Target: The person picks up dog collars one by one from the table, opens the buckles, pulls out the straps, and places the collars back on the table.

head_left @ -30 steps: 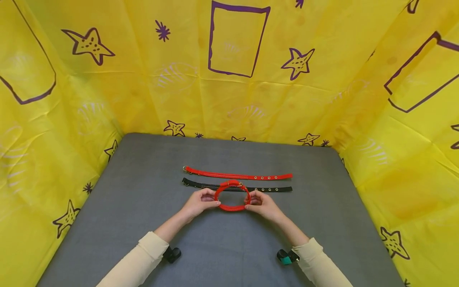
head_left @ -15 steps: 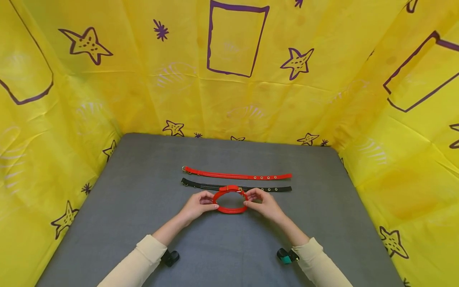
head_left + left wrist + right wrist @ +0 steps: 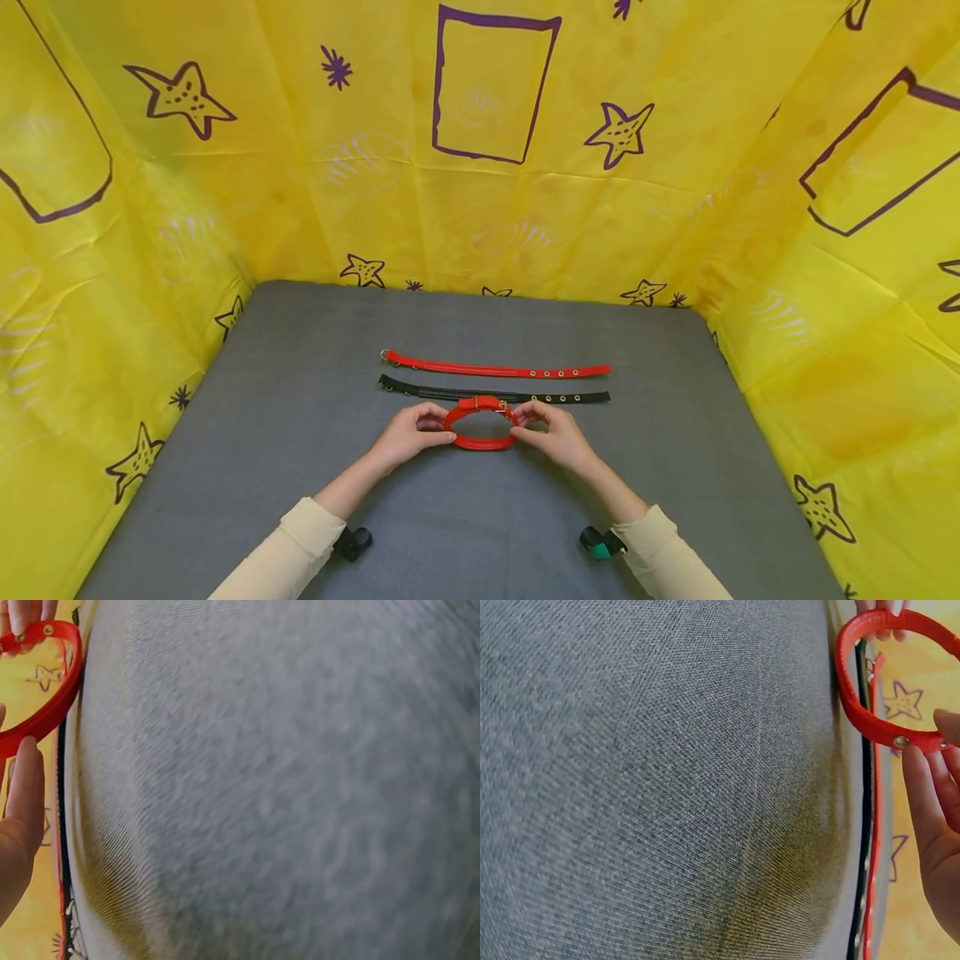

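Observation:
A red collar (image 3: 482, 444) with a metal buckle is fastened into a loop, held up before me. My left hand (image 3: 408, 433) pinches its left side between thumb and fingers. On the opposite side my right hand (image 3: 553, 433) pinches the band, where metal eyelets (image 3: 901, 741) show in the right wrist view. The buckle (image 3: 501, 407) faces away from me at the loop's far side. Just beyond, a black collar (image 3: 438, 391) lies straight on the grey cloth, partly overlapped by the loop in the head view. Farther back a second red collar (image 3: 465, 368) lies parallel to it.
Grey cloth (image 3: 330, 333) covers the table. Yellow curtains (image 3: 300, 192) with purple starfish drawings rise along the back and both sides. Black straps with small devices (image 3: 358, 543) sit on both wrists, by the cream sleeves (image 3: 288, 542).
Both hands have brought the looped red collar slightly nearer to me. Its buckle side has dipped, making the loop look flatter. The two straight collars stay where they lay.

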The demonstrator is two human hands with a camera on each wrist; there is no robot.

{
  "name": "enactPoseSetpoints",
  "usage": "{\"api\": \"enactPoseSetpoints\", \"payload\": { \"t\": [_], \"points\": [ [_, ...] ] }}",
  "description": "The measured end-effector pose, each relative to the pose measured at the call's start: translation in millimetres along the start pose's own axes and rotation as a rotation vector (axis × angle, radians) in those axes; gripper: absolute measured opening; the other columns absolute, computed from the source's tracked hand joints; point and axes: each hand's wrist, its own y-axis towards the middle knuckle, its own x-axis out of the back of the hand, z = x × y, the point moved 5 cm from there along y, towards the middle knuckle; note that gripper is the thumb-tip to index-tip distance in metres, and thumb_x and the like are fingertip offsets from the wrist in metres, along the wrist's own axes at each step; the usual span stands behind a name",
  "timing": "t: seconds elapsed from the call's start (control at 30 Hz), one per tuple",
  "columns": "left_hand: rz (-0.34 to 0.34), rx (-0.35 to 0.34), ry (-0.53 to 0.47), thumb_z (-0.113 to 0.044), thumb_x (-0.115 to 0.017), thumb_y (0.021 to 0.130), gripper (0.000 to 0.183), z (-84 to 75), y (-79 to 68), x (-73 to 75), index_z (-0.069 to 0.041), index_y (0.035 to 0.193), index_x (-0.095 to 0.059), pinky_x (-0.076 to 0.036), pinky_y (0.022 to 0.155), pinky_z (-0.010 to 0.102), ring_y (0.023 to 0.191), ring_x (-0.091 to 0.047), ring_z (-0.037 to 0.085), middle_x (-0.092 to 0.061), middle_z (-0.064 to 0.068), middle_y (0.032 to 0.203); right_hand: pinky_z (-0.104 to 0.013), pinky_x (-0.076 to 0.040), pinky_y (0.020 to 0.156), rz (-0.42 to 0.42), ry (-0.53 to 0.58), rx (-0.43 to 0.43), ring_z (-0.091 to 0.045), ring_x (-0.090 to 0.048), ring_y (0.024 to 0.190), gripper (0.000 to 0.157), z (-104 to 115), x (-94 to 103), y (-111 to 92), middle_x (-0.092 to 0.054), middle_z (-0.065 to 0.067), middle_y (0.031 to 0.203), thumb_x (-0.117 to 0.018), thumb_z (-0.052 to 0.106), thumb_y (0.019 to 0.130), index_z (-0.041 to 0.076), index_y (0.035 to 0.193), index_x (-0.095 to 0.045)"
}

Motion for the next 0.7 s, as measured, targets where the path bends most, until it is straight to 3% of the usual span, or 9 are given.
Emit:
{"api": "enactPoseSetpoints", "payload": {
  "t": [0.13,0.23,0.5,0.7],
  "points": [
    [-0.006,-0.049,0.061,-0.016,-0.083,0.079,0.034,-6.5,-1.4,3.4,-0.005,0.108,-0.068,-0.05,0.075,0.026,0.095,-0.066,0.024,-0.071,0.008,0.1,-0.036,-0.053,0.077,-0.008,-0.013,0.032,-0.026,-0.065,0.09,0.02,2.8,-1.0,-1.4,-0.069,-0.009,0.093,-0.075,0.003,0.084,0.004,0.103,-0.067],
    [-0.006,-0.076,0.096,-0.019,-0.083,0.078,0.034,-11.1,-1.7,6.7,-0.01,0.108,-0.069,-0.05,0.075,0.026,0.096,-0.066,0.021,-0.07,0.004,0.103,-0.041,-0.053,0.079,-0.01,-0.018,0.049,-0.024,-0.065,0.089,0.02,3.9,-0.7,-2.1,-0.069,-0.007,0.093,-0.076,0.004,0.084,0.005,0.103,-0.067],
    [-0.009,-0.114,0.126,-0.023,-0.083,0.079,0.032,-16.5,-1.1,10.7,-0.014,0.108,-0.071,-0.049,0.074,0.026,0.094,-0.067,0.016,-0.07,0.0,0.103,-0.033,-0.054,0.077,-0.007,0.022,0.075,-0.012,-0.064,0.087,0.02,0.8,0.5,-2.1,-0.069,0.003,0.091,-0.079,0.014,0.083,0.015,0.1,-0.068],
    [-0.018,-0.14,0.124,-0.013,-0.08,0.081,0.029,-23.7,-5.0,9.9,-0.007,0.108,-0.07,-0.05,0.074,0.027,0.094,-0.067,0.026,-0.07,0.006,0.101,-0.03,-0.055,0.072,0.004,0.071,0.059,-0.014,-0.064,0.088,0.021,2.2,-0.4,-1.8,-0.068,0.001,0.092,-0.08,0.014,0.082,0.015,0.1,-0.068]
  ]
}}
